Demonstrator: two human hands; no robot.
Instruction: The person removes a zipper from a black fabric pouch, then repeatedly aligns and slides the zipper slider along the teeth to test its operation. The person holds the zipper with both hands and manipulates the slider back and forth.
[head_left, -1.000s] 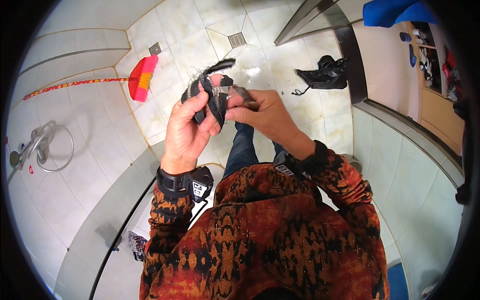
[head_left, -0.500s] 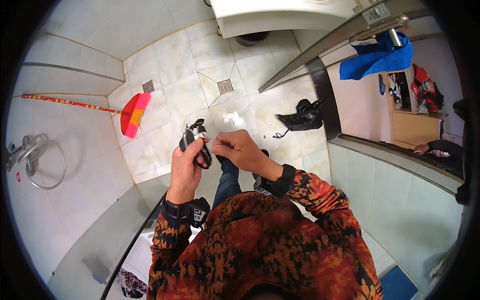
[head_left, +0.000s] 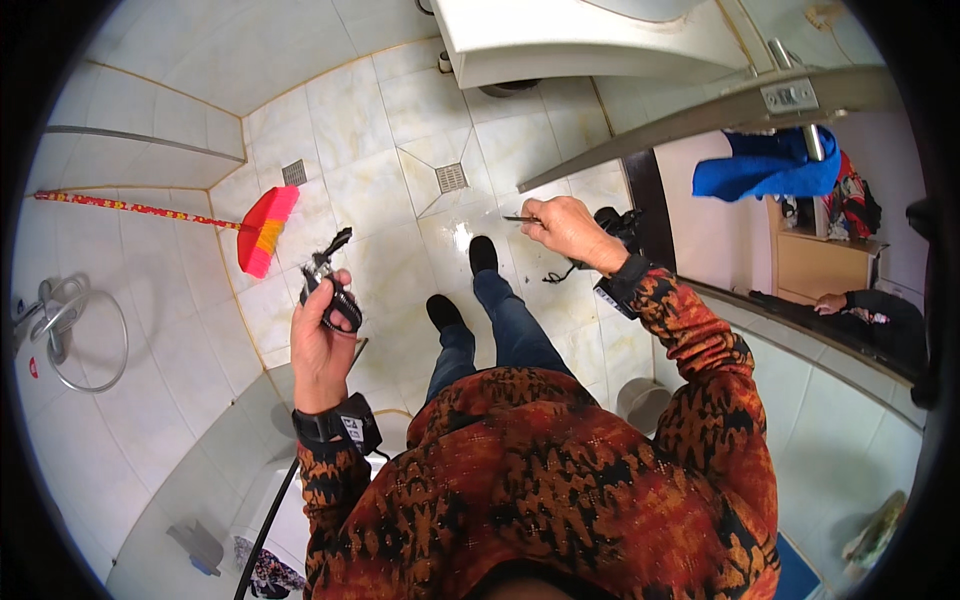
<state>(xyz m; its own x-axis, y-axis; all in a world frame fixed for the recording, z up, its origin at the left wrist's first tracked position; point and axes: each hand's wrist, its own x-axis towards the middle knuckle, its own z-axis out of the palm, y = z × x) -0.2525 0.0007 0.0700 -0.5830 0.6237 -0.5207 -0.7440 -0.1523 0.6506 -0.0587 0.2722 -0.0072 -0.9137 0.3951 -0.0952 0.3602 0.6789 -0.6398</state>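
Left hand (head_left: 318, 345) clamps a black hair clipper (head_left: 330, 285) upright at nine o'clock; right hand (head_left: 568, 228) pinches a thin metal blade (head_left: 522, 218) at two o'clock, held apart for handling

Glossy pale ceramic tiles on the floor (head_left: 390, 190), catching a wet-looking shine. The left hand (head_left: 318, 345) grips a black plastic hair clipper (head_left: 328, 280) with a dull matt body; the right hand (head_left: 565, 228) pinches a thin metal blade piece (head_left: 520, 218). Red plastic broom (head_left: 265, 230), blue cloth towel (head_left: 765, 170), patterned knit sleeves.
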